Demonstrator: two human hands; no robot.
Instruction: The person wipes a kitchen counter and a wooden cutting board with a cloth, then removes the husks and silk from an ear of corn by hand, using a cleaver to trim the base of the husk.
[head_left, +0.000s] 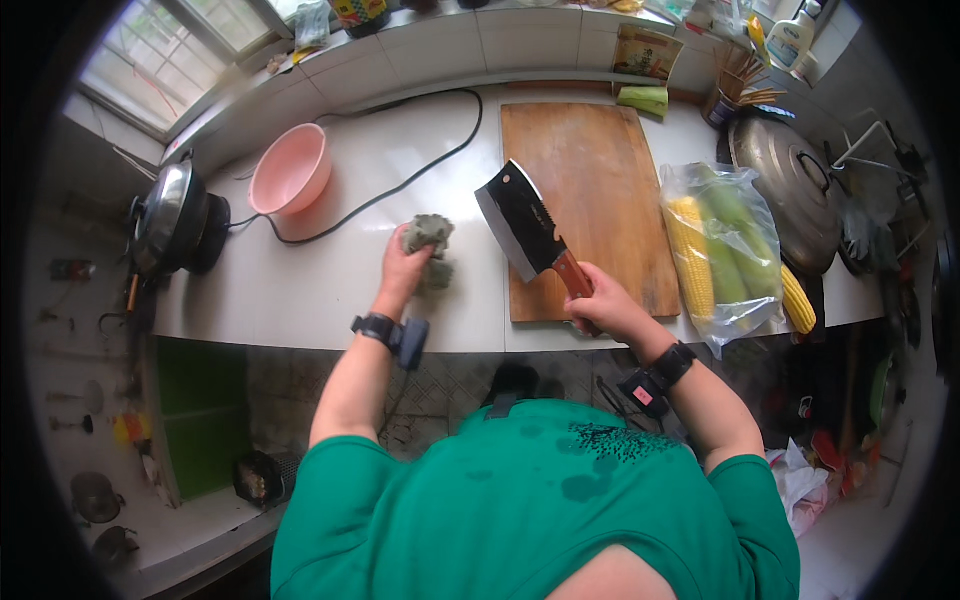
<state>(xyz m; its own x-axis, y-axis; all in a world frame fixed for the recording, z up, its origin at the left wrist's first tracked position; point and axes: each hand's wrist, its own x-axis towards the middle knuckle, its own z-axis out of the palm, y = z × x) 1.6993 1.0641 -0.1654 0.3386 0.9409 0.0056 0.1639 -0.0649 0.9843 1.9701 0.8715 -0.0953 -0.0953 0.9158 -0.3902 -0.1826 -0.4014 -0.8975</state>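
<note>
My right hand (609, 301) grips the wooden handle of a broad dark-faced cleaver (523, 223). The blade points up and to the left, above the left edge of a wooden cutting board (592, 187). To the left, my left hand (403, 264) holds a crumpled grey-green cloth (429, 234) above the white countertop (337, 300); the cloth's lower part is blurred. Right of the board lies a clear plastic bag (724, 247) with a yellow corn cob (691, 259) and long green vegetables (739, 240) inside.
A pink plastic basin (290, 169) and a black cable (390, 191) are at the left, beside a lidded pot (166, 217). Another corn cob (798, 301) lies by the bag. A large metal lid (784, 187) and a holder of chopsticks (721, 107) stand at the right.
</note>
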